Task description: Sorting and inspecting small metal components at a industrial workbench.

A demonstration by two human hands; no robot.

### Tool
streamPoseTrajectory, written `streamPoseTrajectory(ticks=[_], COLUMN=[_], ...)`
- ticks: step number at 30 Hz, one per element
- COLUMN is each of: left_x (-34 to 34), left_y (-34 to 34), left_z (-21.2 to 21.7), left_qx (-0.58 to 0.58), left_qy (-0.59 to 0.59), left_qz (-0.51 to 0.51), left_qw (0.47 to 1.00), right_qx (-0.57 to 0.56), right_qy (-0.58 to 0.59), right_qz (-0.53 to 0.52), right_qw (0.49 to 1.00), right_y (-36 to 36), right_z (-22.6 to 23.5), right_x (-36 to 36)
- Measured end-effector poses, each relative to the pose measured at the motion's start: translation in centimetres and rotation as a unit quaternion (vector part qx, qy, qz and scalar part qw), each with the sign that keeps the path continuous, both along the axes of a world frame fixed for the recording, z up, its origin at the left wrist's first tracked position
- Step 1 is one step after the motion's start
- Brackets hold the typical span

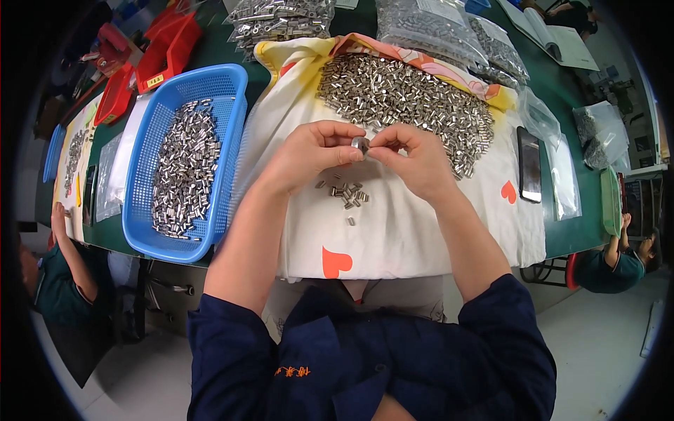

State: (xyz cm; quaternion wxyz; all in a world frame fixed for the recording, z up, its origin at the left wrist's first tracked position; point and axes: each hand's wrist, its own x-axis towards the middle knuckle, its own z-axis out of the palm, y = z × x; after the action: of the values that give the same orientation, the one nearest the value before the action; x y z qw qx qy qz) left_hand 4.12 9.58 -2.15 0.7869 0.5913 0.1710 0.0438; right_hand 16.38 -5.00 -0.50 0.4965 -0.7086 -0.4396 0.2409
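Over the middle of the cloth, my left hand (314,154) pinches a round, shiny metal piece (361,144) between thumb and fingertips. My right hand (415,160) is closed in a pinch against the other side of that piece; whatever its fingertips hold is too small to make out. Just below my hands lies a small cluster of short metal cylinders (349,194), with one lone cylinder nearer me. A large heap of the same short cylinders (404,95) spreads over the cloth beyond my hands.
A blue plastic basket (240,91) with many metal cylinders stands at the left. The patterned white cloth (400,245) covers the table's middle. Bags of metal parts (428,31) line the back. A phone (529,165) lies at the right, red bins (168,52) at the far left. Other people sit on both sides.
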Motion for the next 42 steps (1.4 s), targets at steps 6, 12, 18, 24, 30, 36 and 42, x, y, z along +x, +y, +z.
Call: streamPoseTrajectory(ticks=[6, 12, 18, 24, 30, 36, 42], left_x=[-0.1, -0.1, -0.4, -0.7, -1.7, -2.3, -2.3], left_y=[-0.1, -0.1, -0.4, 0.3, 1.2, 1.4, 1.3], left_z=[-0.1, -0.2, 0.4, 0.5, 1.4, 1.7, 2.0], left_qx=[-0.02, -0.007, 0.045, 0.024, 0.016, 0.068, 0.068], left_qy=[-0.016, 0.001, 0.031, 0.018, 0.036, 0.066, 0.039], left_qz=[-0.004, 0.005, 0.011, -0.008, -0.113, -0.191, -0.2], left_qw=[1.0, 1.0, 0.998, 1.0, 0.993, 0.977, 0.977], right_qx=[0.052, 0.104, 0.122, 0.049, -0.046, -0.104, -0.114], right_qy=[-0.088, -0.28, -0.336, -0.153, -0.048, -0.217, -0.278], right_qz=[-0.011, -0.012, 0.002, 0.018, 0.041, 0.177, 0.161], right_qw=[0.995, 0.954, 0.934, 0.987, 0.997, 0.954, 0.94], right_y=[0.0, 0.1, 0.3, 0.1, -0.1, -0.4, -0.4], right_z=[0.1, -0.6, -1.0, -0.3, 0.3, -0.6, -1.0], right_x=[-0.8, -1.4, -1.8, -1.5, -1.2, -0.5, -1.4])
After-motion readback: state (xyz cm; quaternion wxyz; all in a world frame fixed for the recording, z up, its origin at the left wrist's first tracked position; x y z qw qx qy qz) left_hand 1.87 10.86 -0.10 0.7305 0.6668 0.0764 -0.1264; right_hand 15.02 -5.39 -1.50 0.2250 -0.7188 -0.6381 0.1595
